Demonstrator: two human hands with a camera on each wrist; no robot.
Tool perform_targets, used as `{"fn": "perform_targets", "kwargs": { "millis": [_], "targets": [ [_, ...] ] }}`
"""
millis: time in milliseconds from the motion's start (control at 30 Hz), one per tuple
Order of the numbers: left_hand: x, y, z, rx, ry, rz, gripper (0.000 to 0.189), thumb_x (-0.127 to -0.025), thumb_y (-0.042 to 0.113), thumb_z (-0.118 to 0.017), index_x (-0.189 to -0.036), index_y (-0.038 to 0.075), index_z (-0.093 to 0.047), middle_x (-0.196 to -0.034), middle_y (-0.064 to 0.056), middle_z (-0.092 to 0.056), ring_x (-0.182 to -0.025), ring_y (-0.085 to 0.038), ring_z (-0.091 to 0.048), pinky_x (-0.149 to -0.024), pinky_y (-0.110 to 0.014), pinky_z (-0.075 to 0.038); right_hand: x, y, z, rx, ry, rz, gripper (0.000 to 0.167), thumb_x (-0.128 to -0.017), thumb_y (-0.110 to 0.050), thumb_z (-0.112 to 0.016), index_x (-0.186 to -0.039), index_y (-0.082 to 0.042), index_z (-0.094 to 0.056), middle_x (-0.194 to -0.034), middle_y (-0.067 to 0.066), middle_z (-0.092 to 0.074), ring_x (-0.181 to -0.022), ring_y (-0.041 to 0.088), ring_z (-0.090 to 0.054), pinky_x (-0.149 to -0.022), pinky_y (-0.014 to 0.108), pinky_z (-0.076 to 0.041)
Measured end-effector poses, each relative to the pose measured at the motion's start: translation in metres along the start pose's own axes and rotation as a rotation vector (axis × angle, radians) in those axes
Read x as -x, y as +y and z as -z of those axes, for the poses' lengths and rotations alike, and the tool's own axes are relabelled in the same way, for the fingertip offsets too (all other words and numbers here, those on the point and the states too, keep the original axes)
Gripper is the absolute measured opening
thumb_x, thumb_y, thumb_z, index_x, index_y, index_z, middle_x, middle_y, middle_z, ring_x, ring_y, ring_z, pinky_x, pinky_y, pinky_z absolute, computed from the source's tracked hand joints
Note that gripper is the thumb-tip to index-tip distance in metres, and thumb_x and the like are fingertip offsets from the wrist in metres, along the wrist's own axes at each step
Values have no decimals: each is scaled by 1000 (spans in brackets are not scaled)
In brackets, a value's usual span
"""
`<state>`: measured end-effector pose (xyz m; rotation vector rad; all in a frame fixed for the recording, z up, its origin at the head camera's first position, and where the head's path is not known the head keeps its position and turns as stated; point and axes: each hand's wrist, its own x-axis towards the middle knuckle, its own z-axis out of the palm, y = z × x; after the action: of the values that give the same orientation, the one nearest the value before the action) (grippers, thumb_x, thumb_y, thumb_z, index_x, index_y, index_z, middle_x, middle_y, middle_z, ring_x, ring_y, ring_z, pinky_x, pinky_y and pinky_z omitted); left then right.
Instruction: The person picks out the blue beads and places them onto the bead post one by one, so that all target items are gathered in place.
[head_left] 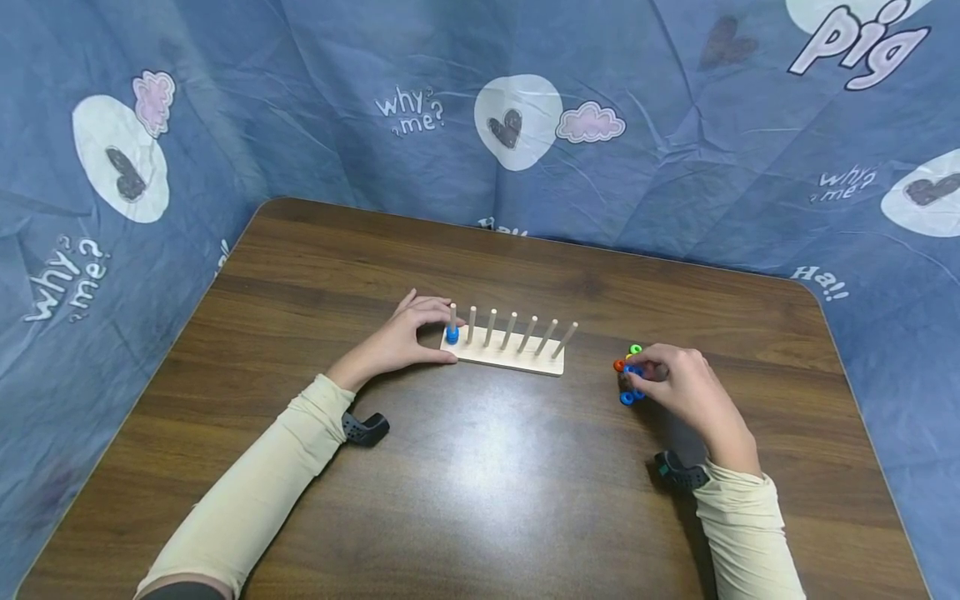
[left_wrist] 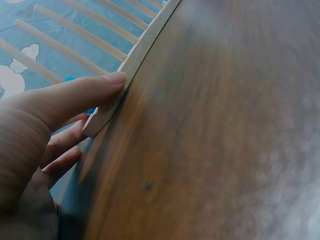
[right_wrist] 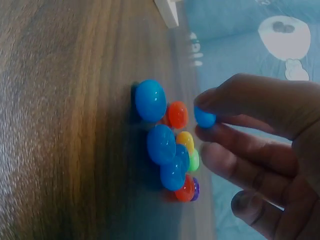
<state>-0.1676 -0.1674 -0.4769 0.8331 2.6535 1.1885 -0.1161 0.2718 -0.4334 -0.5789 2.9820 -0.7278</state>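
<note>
A pale wooden peg board [head_left: 510, 358] with a row of several upright pegs stands mid-table. Blue beads [head_left: 452, 335] are stacked low on its leftmost peg. My left hand [head_left: 401, 337] grips the board's left end, its thumb [left_wrist: 107, 86] against the front edge and its fingers partly hidden behind. To the right of the board, my right hand [head_left: 693, 392] pinches a blue bead [right_wrist: 205, 119] between thumb and index finger, raised off the table. Just beside it lie loose beads: blue [right_wrist: 150, 101], orange-red [right_wrist: 177, 115], yellow [right_wrist: 185, 141], green [right_wrist: 194, 159] and purple [right_wrist: 196, 189].
The brown wooden table [head_left: 480, 500] has rounded far corners. A blue printed cloth [head_left: 322, 125] hangs behind it and along both sides. Dark straps [head_left: 366, 429] are worn at the wrists, over pale sleeves [head_left: 255, 483].
</note>
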Motion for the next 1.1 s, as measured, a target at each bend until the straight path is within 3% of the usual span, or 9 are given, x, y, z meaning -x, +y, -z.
{"fn": "perform_targets", "kwargs": {
  "millis": [300,533,900,1100],
  "targets": [
    [0,-1,0,-2,3,-4,51,-76,27,-93,-121,11,-75,-138,-9,-69,-148,-32,-44,-130,-61,2,-4,-5,-3,-40,125,147,15,-83,-5,-83,-96,-12,-81,-80,0,-70,-67,15,-60,-58,26,-51],
    [0,1,0,8,2,1,52,-76,27,-93,-122,11,-75,-139,-10,-68,-148,-32,-44,-131,-60,2,-9,-17,0,-83,128,136,16,-85,-7,-83,-100,-11,-80,-93,3,-78,-76,18,-71,-63,34,-58],
    [0,0,0,5,-4,4,52,-77,28,-92,-123,12,-74,-141,-10,-66,-149,-31,-43,-131,-59,2,-18,-29,4,-164,171,187,17,-84,-4,-82,-97,-15,-81,-86,-3,-75,-67,9,-62,-58,23,-51],
    [0,0,0,-2,0,6,53,-76,28,-93,-122,11,-74,-140,-11,-67,-148,-31,-44,-131,-59,2,-24,-39,9,-203,169,175,16,-87,-8,-82,-99,-19,-81,-85,-8,-74,-68,4,-61,-57,20,-47]
  ]
}}
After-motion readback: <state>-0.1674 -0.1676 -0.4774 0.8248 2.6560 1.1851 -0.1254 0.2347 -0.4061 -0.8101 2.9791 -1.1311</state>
